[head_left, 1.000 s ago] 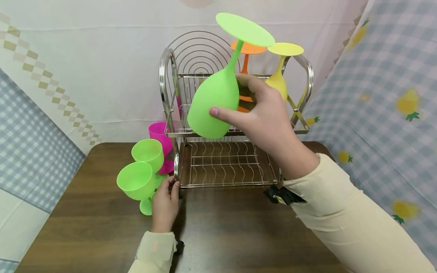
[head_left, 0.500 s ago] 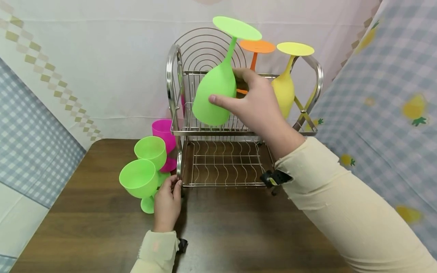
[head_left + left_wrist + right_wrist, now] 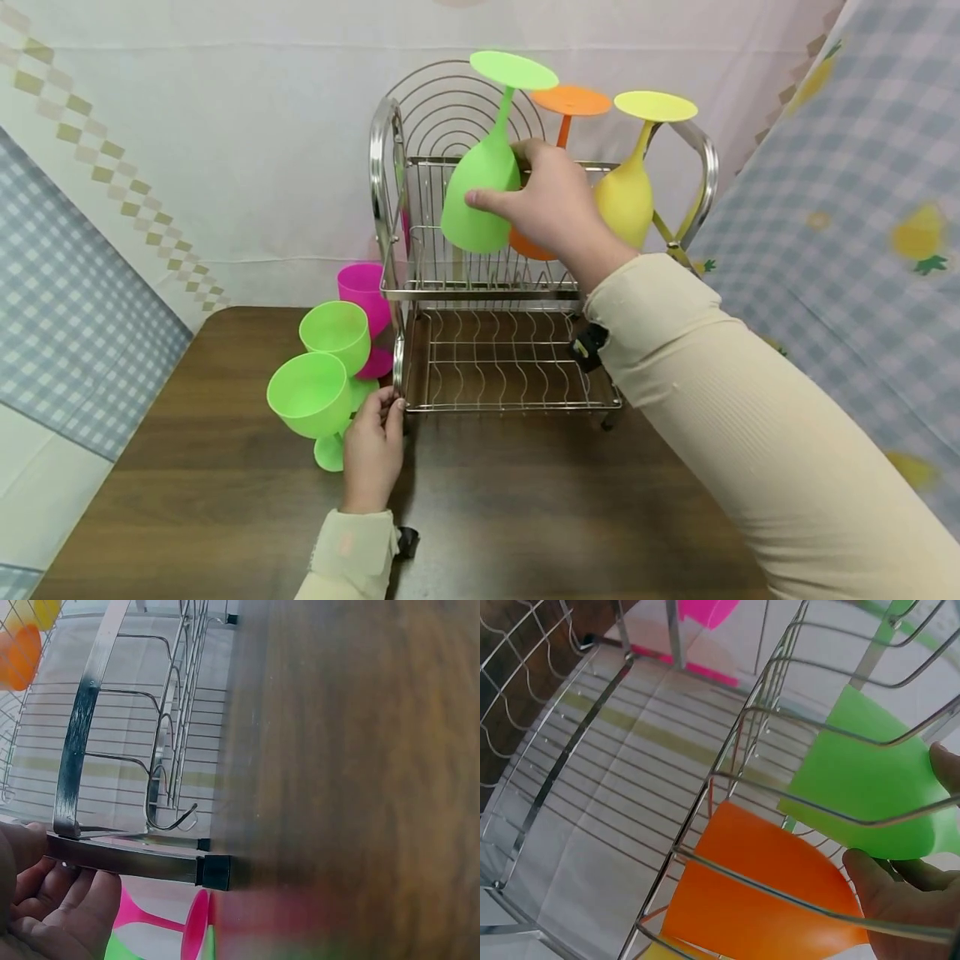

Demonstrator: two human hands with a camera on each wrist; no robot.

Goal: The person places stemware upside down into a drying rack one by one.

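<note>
– Green goblet (image 3: 489, 162) has moved farther back, upside down over the rack's upper tier (image 3: 480, 295). Grips?
– Right grip (image 3: 551, 187) pinches its bowl (image 3: 474, 218); left grip (image 3: 373, 450) holds the rack's frame (image 3: 399, 358).
– Handling?
– Likely light, slightly flexible, slick plastic; take the bowl gently.

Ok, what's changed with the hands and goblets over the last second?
The right hand has carried the upside-down green goblet farther back, toward the rear of the upper tier. Nothing was newly gripped or let go. The left hand still grips the near left leg of the rack; the orange goblet and yellow goblet stay upside down on it, the two upright green goblets and pink goblet beside it.
</note>
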